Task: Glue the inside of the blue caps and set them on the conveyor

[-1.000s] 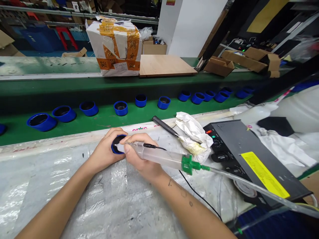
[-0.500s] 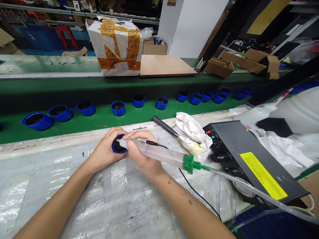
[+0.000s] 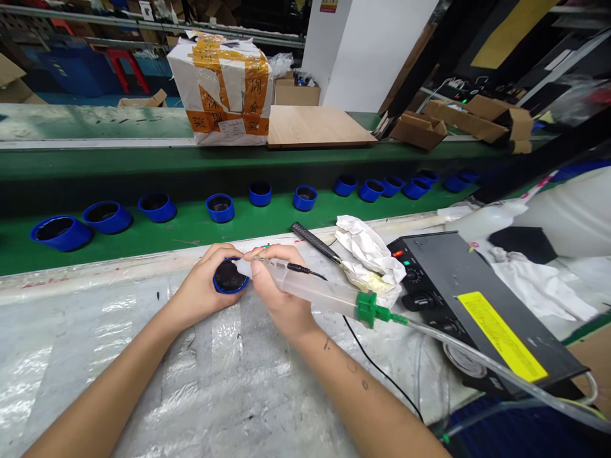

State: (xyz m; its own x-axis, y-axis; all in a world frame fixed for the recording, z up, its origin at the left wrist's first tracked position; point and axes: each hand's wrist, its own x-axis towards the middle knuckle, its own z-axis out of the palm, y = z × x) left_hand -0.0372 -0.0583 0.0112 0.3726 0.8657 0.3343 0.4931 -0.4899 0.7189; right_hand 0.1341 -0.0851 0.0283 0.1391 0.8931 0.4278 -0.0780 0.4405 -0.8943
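Note:
My left hand (image 3: 205, 285) is wrapped round the left side of a blue cup-shaped part (image 3: 230, 278) with a black inside, on the film-covered bench. In my right hand (image 3: 281, 296) is a clear dispensing syringe (image 3: 324, 296), held like a pen. Its pale tip lies over the right part of the cup's opening, and I cannot tell whether it touches the inside. A green cap (image 3: 366, 309) closes the syringe's back end, with a clear air hose (image 3: 458, 343) running from it to the right. A black cable (image 3: 300, 270) is plugged in along the barrel.
A black dispenser controller (image 3: 477, 299) with a yellow label stands at right. Beside it lie crumpled tissue (image 3: 370, 254) and a black-handled tool (image 3: 315, 242). Several blue cups (image 3: 220, 208) line the green conveyor (image 3: 191, 235) beyond the bench. A taped carton (image 3: 229, 89) stands behind.
The syringe tip has moved right across the cup's opening, with my right hand shifting slightly right. My left hand stays on the cup. The cups on the conveyor have shifted left.

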